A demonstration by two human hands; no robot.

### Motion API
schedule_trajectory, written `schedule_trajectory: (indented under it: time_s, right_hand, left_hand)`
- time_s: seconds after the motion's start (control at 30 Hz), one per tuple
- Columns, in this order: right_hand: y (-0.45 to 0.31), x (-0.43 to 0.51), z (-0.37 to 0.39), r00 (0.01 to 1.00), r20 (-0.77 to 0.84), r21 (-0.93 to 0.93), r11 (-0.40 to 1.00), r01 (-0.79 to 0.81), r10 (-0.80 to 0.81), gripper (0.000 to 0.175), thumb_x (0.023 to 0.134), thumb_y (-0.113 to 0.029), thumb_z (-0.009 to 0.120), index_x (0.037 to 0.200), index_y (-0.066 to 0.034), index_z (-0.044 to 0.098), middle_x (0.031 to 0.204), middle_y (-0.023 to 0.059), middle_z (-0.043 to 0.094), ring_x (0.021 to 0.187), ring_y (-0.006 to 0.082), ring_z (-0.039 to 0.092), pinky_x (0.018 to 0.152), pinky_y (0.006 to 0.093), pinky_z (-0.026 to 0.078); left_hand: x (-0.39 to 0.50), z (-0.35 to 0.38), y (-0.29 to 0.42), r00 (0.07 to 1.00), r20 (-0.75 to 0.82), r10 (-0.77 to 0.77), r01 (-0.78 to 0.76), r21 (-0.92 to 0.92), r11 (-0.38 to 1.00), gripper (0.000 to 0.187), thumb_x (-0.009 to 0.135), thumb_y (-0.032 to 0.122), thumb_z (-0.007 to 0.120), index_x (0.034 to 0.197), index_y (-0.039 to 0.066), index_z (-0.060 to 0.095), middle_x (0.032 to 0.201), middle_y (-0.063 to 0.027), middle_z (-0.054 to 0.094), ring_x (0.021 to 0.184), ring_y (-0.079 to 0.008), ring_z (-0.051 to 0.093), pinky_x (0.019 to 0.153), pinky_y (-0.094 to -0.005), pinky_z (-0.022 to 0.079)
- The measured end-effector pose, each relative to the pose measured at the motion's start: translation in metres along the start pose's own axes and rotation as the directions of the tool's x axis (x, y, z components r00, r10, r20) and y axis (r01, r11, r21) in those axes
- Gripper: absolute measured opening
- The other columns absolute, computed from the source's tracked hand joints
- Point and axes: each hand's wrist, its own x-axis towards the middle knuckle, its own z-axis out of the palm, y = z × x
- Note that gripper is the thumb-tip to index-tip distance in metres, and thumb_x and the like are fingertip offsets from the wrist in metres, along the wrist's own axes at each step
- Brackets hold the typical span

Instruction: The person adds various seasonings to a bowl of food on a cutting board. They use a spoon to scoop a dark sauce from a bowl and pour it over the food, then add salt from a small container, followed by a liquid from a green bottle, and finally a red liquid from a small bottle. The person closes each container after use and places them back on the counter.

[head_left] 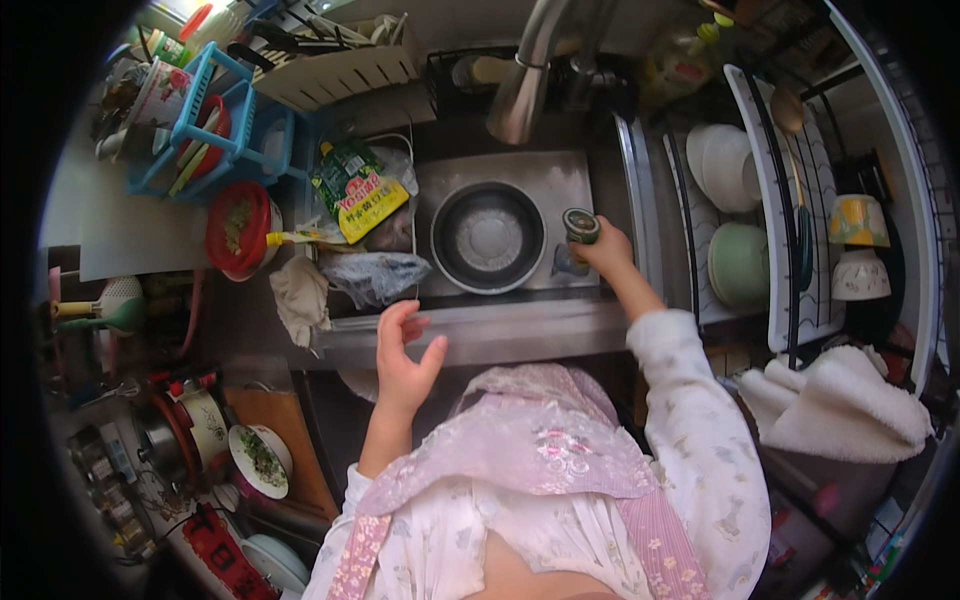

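My right hand grips a small jar or bottle with a round, dark green top over the right side of the steel sink. Just below that top, a greyish, see-through part shows, too blurred to name. A dark metal bowl sits in the sink to the left of this hand, with its inside wet or shiny. My left hand is empty with fingers apart, held over the sink's front edge. Close beyond it lies a crumpled clear plastic bag.
A steel faucet overhangs the sink's back. Green and yellow food pouches, a beige rag and a red basket stand left. On the right, a dish rack holds bowls; a white towel hangs below.
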Motion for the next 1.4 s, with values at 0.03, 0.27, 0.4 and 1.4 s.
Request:
schedule_trajectory:
  time_s: [0.03, 0.27, 0.4, 1.4]
  right_hand:
    - [-0.002, 0.001, 0.001, 0.977, -0.183, 0.162, 0.976, 0.143, -0.113, 0.045, 0.066, -0.028, 0.079, 0.104, -0.0117, 0.061, 0.095, 0.0131, 0.068, 0.092, 0.0341, 0.065, 0.080, 0.0389, 0.051]
    - [0.000, -0.002, 0.013, 0.942, -0.333, 0.357, 0.919, 0.166, -0.041, 0.046, 0.064, -0.031, 0.079, 0.104, -0.0145, 0.061, 0.091, 0.0128, 0.068, 0.092, 0.0350, 0.064, 0.079, 0.0409, 0.051]
    - [0.010, 0.004, 0.015, 0.985, 0.168, -0.056, 0.998, 0.042, -0.032, 0.043, 0.068, -0.021, 0.080, 0.106, -0.0085, 0.064, 0.098, 0.0116, 0.069, 0.091, 0.0287, 0.066, 0.079, 0.0373, 0.052]
    - [-0.056, -0.005, -0.019, 0.974, -0.018, 0.015, 0.974, 0.226, -0.225, 0.042, 0.074, -0.010, 0.078, 0.113, -0.0100, 0.061, 0.103, 0.0104, 0.068, 0.093, 0.0212, 0.067, 0.081, 0.0336, 0.053]
  left_hand:
    - [0.000, 0.001, -0.002, 1.000, -0.004, 0.026, -0.026, 0.027, 0.999, 0.051, 0.076, 0.006, 0.070, 0.123, 0.004, 0.049, 0.123, -0.0103, 0.051, 0.097, -0.0184, 0.061, 0.081, -0.0301, 0.048]
    - [0.000, 0.001, -0.007, 0.999, -0.030, 0.020, -0.020, -0.013, 1.000, 0.052, 0.076, 0.006, 0.071, 0.123, 0.003, 0.050, 0.124, -0.0105, 0.050, 0.097, -0.0189, 0.062, 0.082, -0.0301, 0.048]
    - [0.004, 0.003, -0.006, 0.999, 0.014, -0.035, 0.036, -0.060, 0.998, 0.053, 0.076, 0.006, 0.071, 0.124, 0.004, 0.049, 0.124, -0.0110, 0.050, 0.097, -0.0195, 0.062, 0.083, -0.0309, 0.048]
    - [-0.012, -0.010, -0.010, 0.996, -0.086, -0.014, 0.011, -0.028, 1.000, 0.053, 0.076, 0.007, 0.071, 0.123, 0.004, 0.049, 0.125, -0.0119, 0.049, 0.097, -0.0199, 0.061, 0.083, -0.0315, 0.049]
